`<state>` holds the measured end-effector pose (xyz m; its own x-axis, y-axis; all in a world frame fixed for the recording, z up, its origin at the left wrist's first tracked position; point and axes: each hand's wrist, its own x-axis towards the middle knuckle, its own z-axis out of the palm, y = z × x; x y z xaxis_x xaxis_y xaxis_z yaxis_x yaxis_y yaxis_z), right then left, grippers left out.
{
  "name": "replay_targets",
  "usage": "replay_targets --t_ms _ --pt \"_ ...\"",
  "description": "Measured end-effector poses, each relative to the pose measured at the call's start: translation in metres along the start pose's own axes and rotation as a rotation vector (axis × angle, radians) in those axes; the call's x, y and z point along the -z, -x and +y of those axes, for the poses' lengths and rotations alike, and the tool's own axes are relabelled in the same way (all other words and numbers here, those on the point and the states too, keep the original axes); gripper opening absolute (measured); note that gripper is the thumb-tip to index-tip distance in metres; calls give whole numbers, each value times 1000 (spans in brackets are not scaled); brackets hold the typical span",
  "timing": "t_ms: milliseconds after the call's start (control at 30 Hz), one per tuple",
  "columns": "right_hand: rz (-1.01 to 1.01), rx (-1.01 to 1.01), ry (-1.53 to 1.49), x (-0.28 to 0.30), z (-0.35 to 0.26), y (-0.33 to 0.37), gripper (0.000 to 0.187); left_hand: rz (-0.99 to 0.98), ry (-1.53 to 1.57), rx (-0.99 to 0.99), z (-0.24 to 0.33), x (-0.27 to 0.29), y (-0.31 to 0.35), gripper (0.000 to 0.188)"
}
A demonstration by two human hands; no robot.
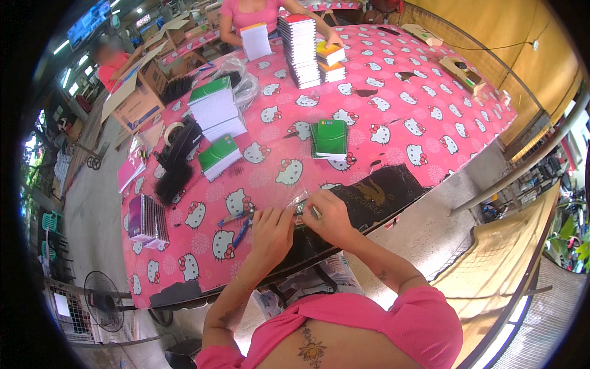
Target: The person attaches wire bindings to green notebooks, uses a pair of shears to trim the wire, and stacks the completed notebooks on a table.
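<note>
At the table's near edge my left hand lies knuckles up, its fingers bent and held close together. Beside it, my right hand is closed with the fingertips curled inward. Both sets of fingertips meet around a small, partly see-through thing, too covered to name. A tool with blue handles rests just left of my left hand. Beyond my hands lies a small stack of green spiral notebooks. To its left are a short stack of green-covered pads and a taller one.
Purple spiral notebooks stand at the left edge, near black binding coils and a tape dispenser. A tall notebook stack rises by a co-worker across the pink-covered table. An open carton sits far left.
</note>
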<state>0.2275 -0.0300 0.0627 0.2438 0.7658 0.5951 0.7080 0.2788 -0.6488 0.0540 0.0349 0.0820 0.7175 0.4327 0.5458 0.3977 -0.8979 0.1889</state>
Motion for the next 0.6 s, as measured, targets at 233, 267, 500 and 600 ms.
replay_targets --t_ms 233,267,500,600 --pt "-546 -322 -255 20 3 5 50 39 301 51 -21 21 -4 32" --pt "-353 -68 -115 16 11 11 53 68 248 170 -41 23 7 39" --pt "-510 249 215 -8 24 41 50 -236 -293 268 -115 27 95 59" --pt "-511 206 211 -2 26 42 51 -316 184 627 -80 54 41 55"
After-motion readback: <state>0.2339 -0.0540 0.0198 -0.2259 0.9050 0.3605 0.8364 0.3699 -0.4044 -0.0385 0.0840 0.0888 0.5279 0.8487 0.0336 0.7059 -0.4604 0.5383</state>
